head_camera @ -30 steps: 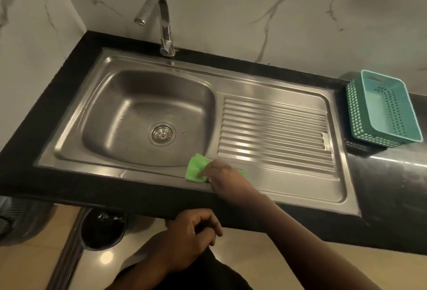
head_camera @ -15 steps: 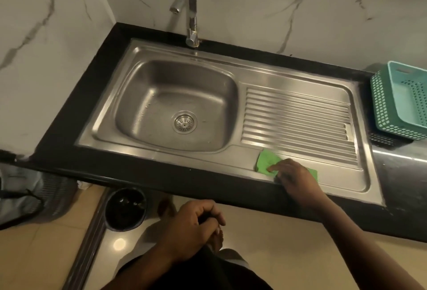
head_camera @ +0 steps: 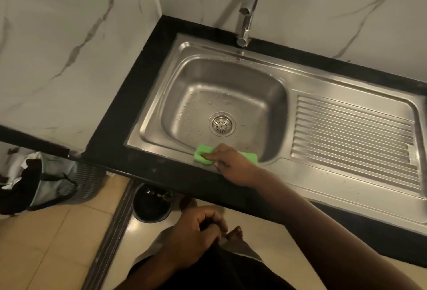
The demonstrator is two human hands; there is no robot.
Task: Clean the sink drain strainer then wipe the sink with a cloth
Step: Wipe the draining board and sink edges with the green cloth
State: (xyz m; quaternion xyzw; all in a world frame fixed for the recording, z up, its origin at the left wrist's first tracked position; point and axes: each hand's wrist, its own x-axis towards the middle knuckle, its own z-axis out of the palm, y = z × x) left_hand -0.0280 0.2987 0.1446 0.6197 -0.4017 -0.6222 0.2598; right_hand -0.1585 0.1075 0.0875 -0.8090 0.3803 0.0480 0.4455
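The steel sink (head_camera: 231, 74) is set into a black countertop (head_camera: 129, 114). Its round drain strainer (head_camera: 222, 124) sits in the basin floor, which carries water drops. A green cloth (head_camera: 202, 151) lies flat on the sink's front rim, just in front of the strainer. My right hand (head_camera: 233, 162) presses down on the cloth, fingers pointing left, and covers its middle. My left hand (head_camera: 196, 232) is curled into a fist low by my body, away from the sink, against dark clothing.
A chrome faucet (head_camera: 247, 12) stands behind the basin. The ribbed drainboard (head_camera: 351, 132) lies to the right. Marble walls close the back and left. Below the counter edge stand a dark bin (head_camera: 151, 204) and a grey basket with a bag (head_camera: 57, 181).
My right hand slid the cloth right along the front rim to the drainboard, then back left to the basin's front edge. The view shifted left; the teal basket left the frame.
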